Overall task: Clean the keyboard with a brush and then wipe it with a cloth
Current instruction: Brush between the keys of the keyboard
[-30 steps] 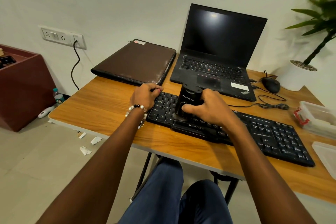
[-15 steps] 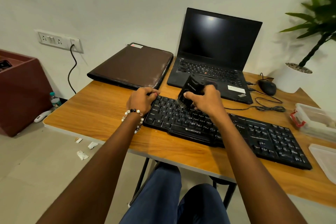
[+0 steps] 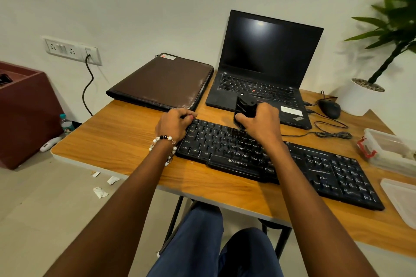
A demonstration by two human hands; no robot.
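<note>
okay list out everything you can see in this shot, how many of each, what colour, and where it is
keyboard: 1, black, front of table
brush: 1, black, over keyboard's far edge
laptop: 1, black, open, behind keyboard
folder case: 1, brown, left of laptop
mouse: 1, black, right of laptop
plastic containers: 2, clear, table's right edge
potted plant: 1, white pot, far right
table: 1, wood-coloured
wall socket: 1, white, left wall
cabinet: 1, dark red, far left
bottle: 1, clear, on floor
paper scraps: 3, white, on floor
left hand: grips keyboard's left corner
right hand: holds brush
</note>
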